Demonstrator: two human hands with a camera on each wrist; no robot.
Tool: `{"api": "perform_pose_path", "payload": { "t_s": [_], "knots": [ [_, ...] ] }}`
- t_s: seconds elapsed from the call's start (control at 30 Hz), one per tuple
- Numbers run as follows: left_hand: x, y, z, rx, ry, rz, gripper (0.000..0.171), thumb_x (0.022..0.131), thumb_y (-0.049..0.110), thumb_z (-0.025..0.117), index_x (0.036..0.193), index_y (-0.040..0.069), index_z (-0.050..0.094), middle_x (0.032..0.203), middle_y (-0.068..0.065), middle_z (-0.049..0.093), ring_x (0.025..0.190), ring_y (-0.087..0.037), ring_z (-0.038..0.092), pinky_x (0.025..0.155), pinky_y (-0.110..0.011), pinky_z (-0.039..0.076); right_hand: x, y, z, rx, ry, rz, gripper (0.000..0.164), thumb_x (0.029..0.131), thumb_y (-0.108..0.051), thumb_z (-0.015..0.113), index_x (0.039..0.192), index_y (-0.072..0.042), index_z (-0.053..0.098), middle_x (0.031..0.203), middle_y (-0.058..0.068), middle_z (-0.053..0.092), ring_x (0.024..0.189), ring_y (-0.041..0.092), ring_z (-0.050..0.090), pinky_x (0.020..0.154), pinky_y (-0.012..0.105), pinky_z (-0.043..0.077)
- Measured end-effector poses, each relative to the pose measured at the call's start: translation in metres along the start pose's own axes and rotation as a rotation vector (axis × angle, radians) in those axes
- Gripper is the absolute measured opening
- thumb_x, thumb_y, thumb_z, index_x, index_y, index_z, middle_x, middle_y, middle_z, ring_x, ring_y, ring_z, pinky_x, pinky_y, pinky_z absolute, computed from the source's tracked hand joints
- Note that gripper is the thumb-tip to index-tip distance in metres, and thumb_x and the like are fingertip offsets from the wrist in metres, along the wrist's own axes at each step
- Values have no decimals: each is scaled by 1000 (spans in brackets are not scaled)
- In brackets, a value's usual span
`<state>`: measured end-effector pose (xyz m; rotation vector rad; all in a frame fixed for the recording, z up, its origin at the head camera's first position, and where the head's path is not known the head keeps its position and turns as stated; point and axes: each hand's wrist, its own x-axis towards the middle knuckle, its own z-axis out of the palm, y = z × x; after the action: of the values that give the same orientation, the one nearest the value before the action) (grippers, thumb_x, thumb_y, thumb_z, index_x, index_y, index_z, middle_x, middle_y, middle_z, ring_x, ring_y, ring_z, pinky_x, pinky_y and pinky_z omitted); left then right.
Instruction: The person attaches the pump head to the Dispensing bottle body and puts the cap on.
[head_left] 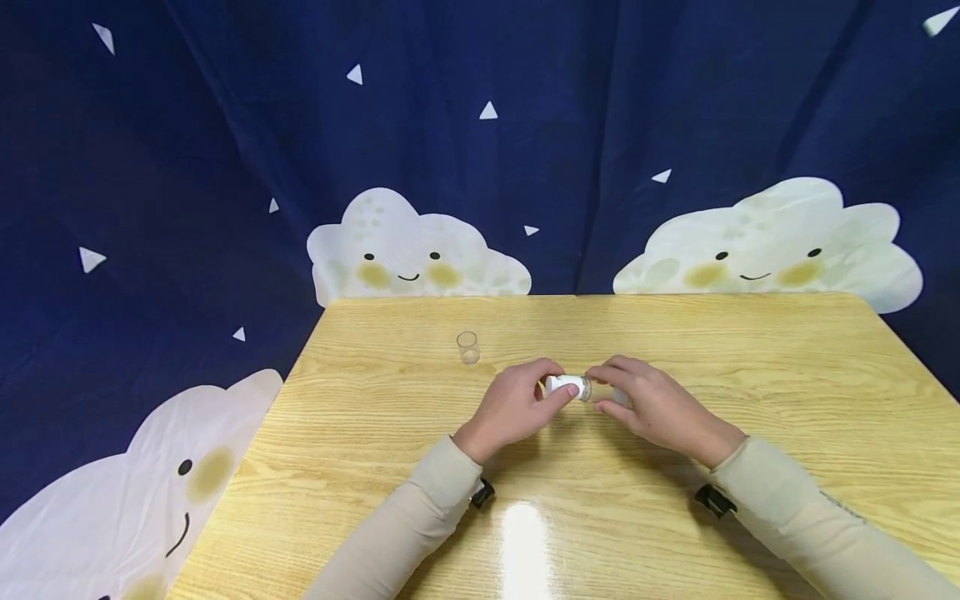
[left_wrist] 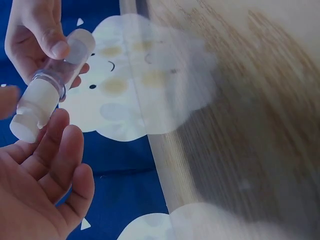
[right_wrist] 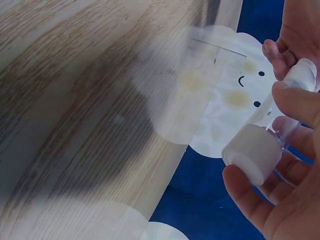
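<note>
A small pump bottle [head_left: 567, 385] with a clear body and white ends lies sideways between the two hands, just above the table. My left hand [head_left: 517, 404] holds its white top [left_wrist: 37, 102], thumb in front and fingers behind. At the other end my right hand [head_left: 651, 406] grips the clear body, its thumb [right_wrist: 295, 102] across it and the fingers curled beneath. The wide white base [right_wrist: 252, 152] points toward the right palm. Part of the body is hidden behind the right fingers in the head view.
A small clear cylinder [head_left: 468, 348], cup-like, stands on the wooden table [head_left: 375, 417] beyond the left hand. Behind the table hangs a dark blue curtain [head_left: 420, 142] with white clouds and triangles.
</note>
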<state>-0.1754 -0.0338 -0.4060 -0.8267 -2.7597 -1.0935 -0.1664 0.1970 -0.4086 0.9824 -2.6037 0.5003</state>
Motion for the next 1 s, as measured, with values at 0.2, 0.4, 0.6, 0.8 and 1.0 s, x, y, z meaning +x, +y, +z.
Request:
{"api": "perform_pose_path", "payload": {
  "t_s": [0.2, 0.4, 0.6, 0.8, 1.0],
  "knots": [
    [1, 1, 1, -37, -21, 8, 22, 95, 35, 63, 103, 16, 70, 76, 6, 63, 54, -3, 46, 47, -18, 38, -2, -1, -1, 5, -5, 6, 37, 84, -19, 79, 118, -8, 69, 104, 5, 68, 82, 14, 63, 73, 33, 56],
    [1, 0, 2, -37, -18, 8, 22, 95, 35, 63, 104, 16, 70, 75, 5, 62, 53, -4, 45, 47, -18, 38, -2, -2, -3, 7, -22, 21, 38, 85, -20, 78, 120, -8, 68, 104, 5, 68, 81, 14, 62, 73, 33, 56],
    [0, 1, 2, -32, -1, 39, 19, 93, 30, 67, 105, 15, 68, 83, 5, 63, 57, -4, 46, 51, -17, 39, -2, -4, -4, 9, -36, 35, 37, 86, -20, 77, 120, -8, 69, 105, 6, 68, 85, 17, 66, 75, 35, 57],
    [-2, 2, 1, -7, 0, 92, 20, 91, 20, 69, 109, 14, 64, 95, 2, 62, 69, -12, 55, 59, -14, 42, -1, -4, -5, 13, -37, 25, 37, 86, -18, 78, 120, -8, 69, 103, 6, 68, 82, 16, 64, 71, 32, 55],
    [-4, 3, 1, 14, 1, 132, 24, 89, 11, 72, 111, 13, 63, 102, -1, 62, 78, -18, 60, 65, -13, 43, -1, -6, -5, 15, -46, 22, 36, 86, -19, 77, 120, -8, 69, 104, 6, 68, 80, 14, 63, 69, 30, 54]
  ]
}}
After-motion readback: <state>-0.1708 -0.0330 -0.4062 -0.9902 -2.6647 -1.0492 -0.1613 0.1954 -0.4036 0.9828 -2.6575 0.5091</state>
